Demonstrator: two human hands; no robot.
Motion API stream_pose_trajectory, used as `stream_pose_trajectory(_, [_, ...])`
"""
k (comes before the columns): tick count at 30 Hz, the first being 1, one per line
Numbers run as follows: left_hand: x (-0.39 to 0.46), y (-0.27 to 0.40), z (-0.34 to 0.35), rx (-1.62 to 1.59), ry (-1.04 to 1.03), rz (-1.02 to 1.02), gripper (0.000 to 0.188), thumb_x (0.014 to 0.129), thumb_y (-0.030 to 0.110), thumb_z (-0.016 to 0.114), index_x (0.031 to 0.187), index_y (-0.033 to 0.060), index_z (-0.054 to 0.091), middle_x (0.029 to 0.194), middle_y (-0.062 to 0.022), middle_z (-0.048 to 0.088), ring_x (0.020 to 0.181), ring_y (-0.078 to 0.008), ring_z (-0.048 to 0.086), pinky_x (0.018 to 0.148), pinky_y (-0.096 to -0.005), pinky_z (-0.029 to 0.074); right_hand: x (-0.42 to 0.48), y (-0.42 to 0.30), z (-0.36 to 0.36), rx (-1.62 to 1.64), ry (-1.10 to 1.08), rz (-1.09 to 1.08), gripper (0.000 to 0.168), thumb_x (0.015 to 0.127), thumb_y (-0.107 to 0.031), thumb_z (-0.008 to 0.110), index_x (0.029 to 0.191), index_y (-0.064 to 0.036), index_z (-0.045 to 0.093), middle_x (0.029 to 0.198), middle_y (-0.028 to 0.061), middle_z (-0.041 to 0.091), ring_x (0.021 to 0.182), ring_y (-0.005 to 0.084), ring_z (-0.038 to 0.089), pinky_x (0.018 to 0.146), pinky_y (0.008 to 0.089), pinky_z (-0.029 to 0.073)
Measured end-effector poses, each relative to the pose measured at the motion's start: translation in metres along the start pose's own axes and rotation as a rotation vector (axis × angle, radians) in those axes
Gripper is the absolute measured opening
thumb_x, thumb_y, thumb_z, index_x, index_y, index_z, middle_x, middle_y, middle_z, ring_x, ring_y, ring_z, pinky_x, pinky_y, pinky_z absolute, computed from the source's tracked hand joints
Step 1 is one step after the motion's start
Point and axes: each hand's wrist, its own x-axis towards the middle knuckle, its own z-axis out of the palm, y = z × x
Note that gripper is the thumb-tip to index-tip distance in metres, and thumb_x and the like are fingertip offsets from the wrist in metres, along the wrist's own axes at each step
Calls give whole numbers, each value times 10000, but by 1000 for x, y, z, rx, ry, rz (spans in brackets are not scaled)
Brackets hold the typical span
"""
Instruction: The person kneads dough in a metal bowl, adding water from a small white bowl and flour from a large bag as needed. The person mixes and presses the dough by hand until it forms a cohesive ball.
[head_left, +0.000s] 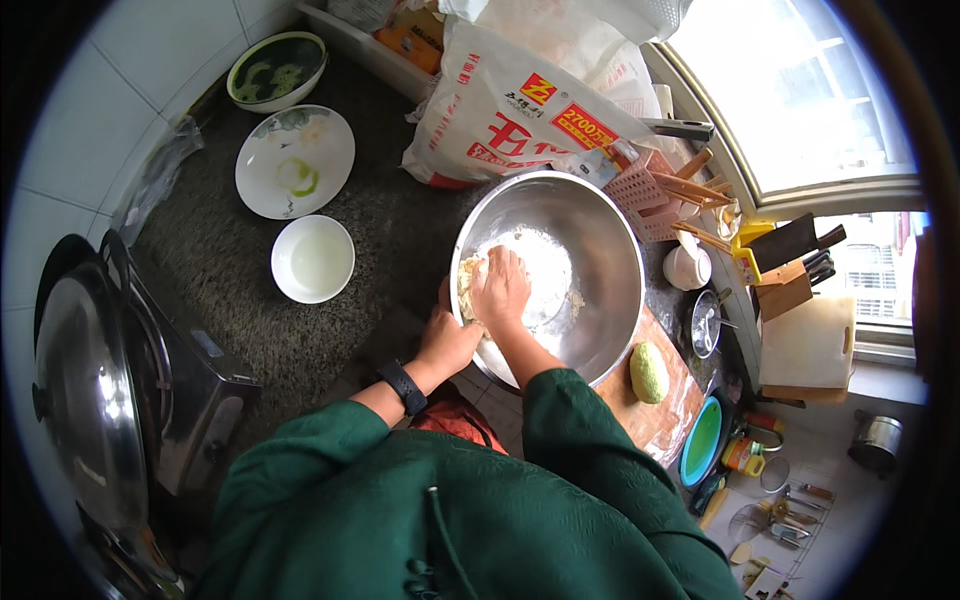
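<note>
A large stainless steel bowl (607, 225) stands in front of me, with white flour (546, 266) and crumbly pale dough (466, 289) in it. My right hand (501, 289) is inside the bowl, pressing on the dough against its left wall; the palm side is hidden. My left hand (448, 341) grips the bowl's near left rim from outside, the wrist wearing a dark watch. To the right of the bowl, an oblong ball of green dough (649, 373) lies on a wooden board (679, 352) partly covered with clear plastic film.
Left of the bowl are a white bowl of cloudy liquid (313, 259), a green-smeared plate (330, 139) and a bowl of dark green liquid (276, 71). A flour bag (487, 97) stands behind. A lidded wok (90, 397) is far left, a knife block (784, 296) right.
</note>
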Motion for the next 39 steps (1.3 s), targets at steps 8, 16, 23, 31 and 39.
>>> stream_pose_trajectory(8, [-8,-1,-3,-3,-25,32,753,743,53,555,1431,-23,260,1308,-303,491,1232,-440,469,1039,-405,386,45,26,27,-163,-2,-51,224,847,-318,556,771,-119,625,821,89,636,810,296,619,718,437,468])
stream_pose_trajectory(16, [-9,-2,0,24,59,63,731,755,51,562,1428,27,278,1302,-289,503,1226,-426,487,1002,-408,422,59,36,9,396,-382,199,391,899,-399,520,763,-73,688,760,142,673,738,346,646,706,433,513])
stream_pose_trajectory(23, [2,-3,10,-42,67,26,728,745,4,515,1432,18,275,1332,-274,489,1248,-418,474,1031,-402,400,-6,10,7,139,-116,-67,242,872,-326,580,979,-112,610,924,110,626,872,348,589,746,477,478])
stream_pose_trajectory(31, [-3,-10,0,-65,-5,182,745,763,31,564,1444,2,262,1380,-260,443,1275,-399,446,1058,-399,370,12,-3,18,-120,-42,145,213,824,-323,584,944,-147,582,974,65,601,953,292,560,845,456,406])
stream_pose_trajectory(39, [-1,-11,2,-25,37,189,769,782,61,584,1458,27,219,1327,-292,473,1228,-436,473,1017,-421,404,53,11,21,-77,-103,136,267,836,-349,572,791,-95,642,854,104,652,869,311,614,778,444,481])
